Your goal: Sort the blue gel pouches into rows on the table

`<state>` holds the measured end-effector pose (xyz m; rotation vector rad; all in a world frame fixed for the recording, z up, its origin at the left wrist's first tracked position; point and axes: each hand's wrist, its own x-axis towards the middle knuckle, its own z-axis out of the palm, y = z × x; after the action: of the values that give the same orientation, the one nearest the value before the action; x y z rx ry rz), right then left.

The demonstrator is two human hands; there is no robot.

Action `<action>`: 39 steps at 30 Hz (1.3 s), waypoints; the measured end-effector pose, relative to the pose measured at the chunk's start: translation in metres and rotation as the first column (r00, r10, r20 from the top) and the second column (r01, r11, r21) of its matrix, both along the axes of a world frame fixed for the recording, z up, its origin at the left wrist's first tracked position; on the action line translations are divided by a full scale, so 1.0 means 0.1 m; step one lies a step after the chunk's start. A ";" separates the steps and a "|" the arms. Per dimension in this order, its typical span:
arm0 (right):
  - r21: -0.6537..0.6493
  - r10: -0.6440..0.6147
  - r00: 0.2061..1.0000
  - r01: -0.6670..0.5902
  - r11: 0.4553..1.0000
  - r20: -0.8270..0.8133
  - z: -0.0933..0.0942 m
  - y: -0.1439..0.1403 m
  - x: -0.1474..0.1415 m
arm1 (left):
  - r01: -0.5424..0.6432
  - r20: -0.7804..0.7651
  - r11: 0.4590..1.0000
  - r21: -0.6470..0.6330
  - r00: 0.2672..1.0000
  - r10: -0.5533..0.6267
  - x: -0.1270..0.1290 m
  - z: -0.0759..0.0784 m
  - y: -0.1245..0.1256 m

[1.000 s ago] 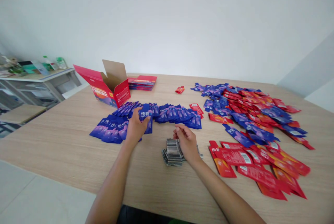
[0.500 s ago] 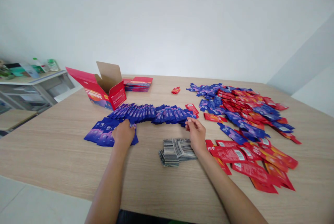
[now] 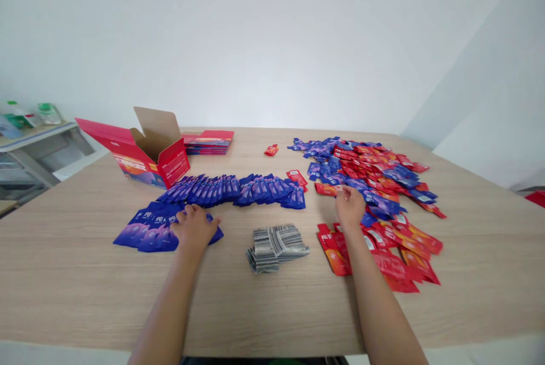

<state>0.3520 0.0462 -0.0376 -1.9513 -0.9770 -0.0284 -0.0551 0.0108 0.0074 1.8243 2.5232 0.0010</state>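
A fan of blue sachets point(image 3: 164, 226) lies flat on the wooden table point(image 3: 85, 291), and the left hand point(image 3: 193, 229) rests on its right end, palm down, fingers spread and loosely open on the top packets, gripping nothing. Just beyond those fingertips a long overlapping row of blue sachets point(image 3: 238, 189) runs across the table, and farther out to the left stands an open red carton point(image 3: 147, 155) with a stack of flat red cartons point(image 3: 208, 142) behind it. To the right of the left fingers sits a striped silver bundle of packets point(image 3: 275, 246). The right hand point(image 3: 349, 206) reaches over a mixed heap of red and blue sachets point(image 3: 374, 175), its fingers curled down onto the pile; whether they pinch a packet cannot be told. Under its wrist lie red sachets point(image 3: 392, 254).
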 end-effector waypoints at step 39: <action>-0.067 0.208 0.957 -0.225 0.972 -0.200 0.13 0.01 -0.09 | 0.185 0.065 0.938 -0.292 0.983 -0.173 -0.46 0.01 0.00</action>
<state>0.3433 0.0467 -0.0250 -1.8756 -1.0721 0.3280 -0.1010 0.0110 0.0083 1.8976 2.1778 -0.3260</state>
